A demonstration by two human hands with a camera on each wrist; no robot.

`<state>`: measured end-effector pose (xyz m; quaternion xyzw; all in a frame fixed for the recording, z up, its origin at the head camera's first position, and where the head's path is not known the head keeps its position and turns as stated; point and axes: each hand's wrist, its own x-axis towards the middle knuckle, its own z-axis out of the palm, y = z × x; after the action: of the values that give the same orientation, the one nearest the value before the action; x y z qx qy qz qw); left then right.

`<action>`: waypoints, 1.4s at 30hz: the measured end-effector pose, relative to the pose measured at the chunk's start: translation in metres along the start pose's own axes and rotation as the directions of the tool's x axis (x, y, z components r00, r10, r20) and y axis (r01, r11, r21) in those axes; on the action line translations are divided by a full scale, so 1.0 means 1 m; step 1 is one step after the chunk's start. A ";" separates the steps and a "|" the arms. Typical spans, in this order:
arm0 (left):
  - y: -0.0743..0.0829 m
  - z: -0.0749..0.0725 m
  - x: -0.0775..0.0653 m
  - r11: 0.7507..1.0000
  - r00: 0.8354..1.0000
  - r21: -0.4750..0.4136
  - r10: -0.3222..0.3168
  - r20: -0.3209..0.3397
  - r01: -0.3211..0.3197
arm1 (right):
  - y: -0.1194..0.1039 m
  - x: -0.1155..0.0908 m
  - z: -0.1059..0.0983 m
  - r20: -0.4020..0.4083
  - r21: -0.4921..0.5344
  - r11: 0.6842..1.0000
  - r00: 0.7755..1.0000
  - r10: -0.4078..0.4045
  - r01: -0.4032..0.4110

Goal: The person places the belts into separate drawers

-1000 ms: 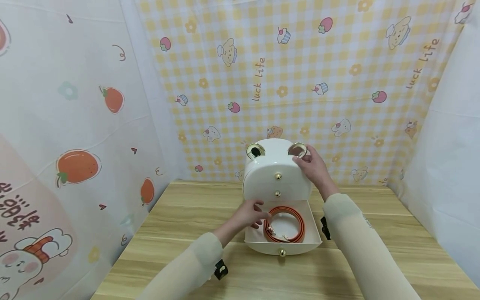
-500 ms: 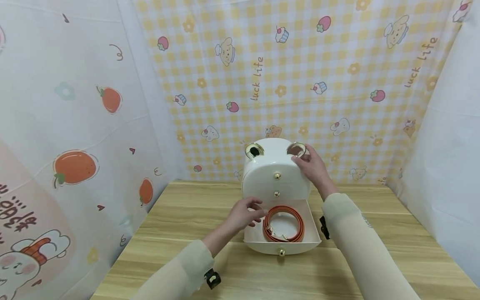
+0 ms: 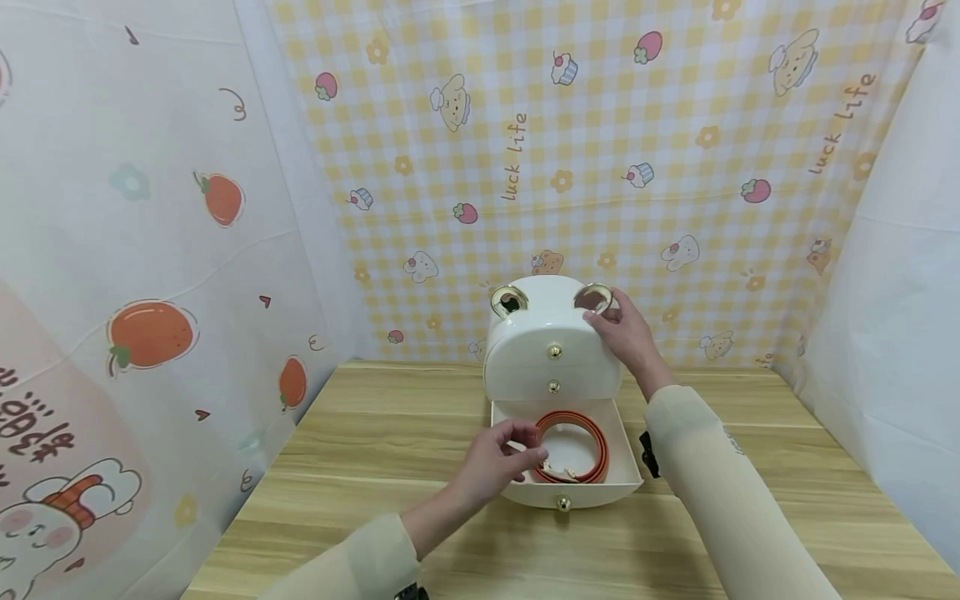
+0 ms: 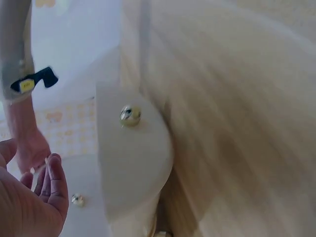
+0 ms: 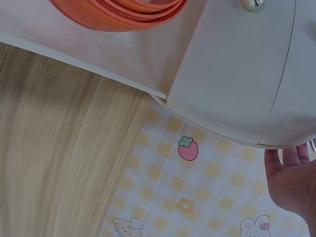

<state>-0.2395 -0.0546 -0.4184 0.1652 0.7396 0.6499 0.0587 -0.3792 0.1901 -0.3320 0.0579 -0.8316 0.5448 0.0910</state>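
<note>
A glossy white drawer box (image 3: 551,333) with two gold-rimmed ears and gold knobs stands on the wooden table. Its bottom drawer (image 3: 627,467) is pulled out toward me. Inside lies an orange belt (image 3: 600,442), coiled into a ring with metal fittings. My right hand (image 3: 626,333) grips the box's upper right, thumb on the top beside the right ear; in the right wrist view its fingers (image 5: 290,157) reach the box's rounded edge. Over the drawer's front left corner is my left hand (image 3: 498,457), its fingers loosely bent with nothing between them, overlapping the belt's left side.
Behind the box hangs a yellow checked cloth (image 3: 562,233) with printed cartoons. A white cloth with fruit prints (image 3: 153,333) borders the left side, and a plain white cloth (image 3: 892,317) the right. Wooden tabletop (image 3: 360,442) surrounds the box.
My left hand has come from beside the belt, further back in the drawer, toward the drawer's front left corner. My right hand, the box and the belt stay as they were.
</note>
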 end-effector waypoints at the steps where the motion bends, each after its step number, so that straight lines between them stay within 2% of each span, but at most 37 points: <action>1: -0.002 0.003 -0.003 1.000 1.000 -0.014 0.005 0.003 -0.005 | 0.000 0.000 0.000 0.001 0.004 1.000 1.000 0.001 -0.001; 6: -0.012 0.016 -0.017 0.996 1.000 -0.087 0.020 0.016 -0.018 | -0.001 0.000 0.001 0.007 0.013 1.000 1.000 0.006 -0.006; 11: -0.024 0.029 -0.027 0.994 1.000 -0.104 0.025 0.014 -0.023 | -0.001 0.000 0.001 0.005 0.014 1.000 1.000 0.007 -0.008; 20: -0.053 0.045 -0.038 0.991 0.999 -0.127 -0.034 -0.005 0.033 | 0.000 0.001 0.000 0.002 0.006 1.000 1.000 0.000 0.000; 25: -0.064 0.051 -0.044 0.987 0.998 -0.148 -0.059 -0.015 0.057 | 0.000 0.001 0.000 0.002 -0.006 1.000 1.000 -0.010 0.010; 30: -0.070 0.059 -0.045 0.977 0.993 -0.201 -0.091 -0.070 0.076 | 0.000 0.001 0.001 0.000 -0.002 1.000 1.000 -0.013 0.013; 34: -0.074 0.065 -0.043 0.964 0.983 -0.248 -0.136 -0.127 0.101 | 0.001 0.001 0.000 -0.005 0.002 1.000 1.000 -0.004 0.004; 42: -0.083 0.076 -0.039 0.966 0.949 -0.222 -0.188 -0.252 0.132 | 0.001 0.001 0.000 -0.004 0.000 1.000 1.000 -0.006 0.006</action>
<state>-0.1936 -0.0036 -0.5161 0.0070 0.6817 0.7311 0.0262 -0.3802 0.1907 -0.3332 0.0594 -0.8311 0.5448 0.0945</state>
